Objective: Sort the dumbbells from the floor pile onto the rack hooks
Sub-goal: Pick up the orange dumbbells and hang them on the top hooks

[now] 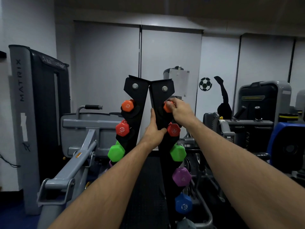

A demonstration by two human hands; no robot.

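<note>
A black A-shaped dumbbell rack (138, 95) stands in front of me. My right hand (180, 109) grips an orange dumbbell (167, 107) at the top hook of the rack's right side. My left hand (154, 129) holds the edge of the right upright, thumb wrapped round it. On the left side hang an orange dumbbell (127, 106), a red one (122, 129) and a green one (115, 153). On the right side hang a red dumbbell (174, 130), a green one (177, 153), a purple one (181, 176) and a blue one (183, 204).
A grey Matrix weight machine (24, 113) stands at the left, its grey arm (69, 172) reaching toward the rack. More gym machines (257, 103) fill the right side. A white wall with a football sticker (205, 84) is behind. A grey dumbbell (185, 224) lies low by the rack.
</note>
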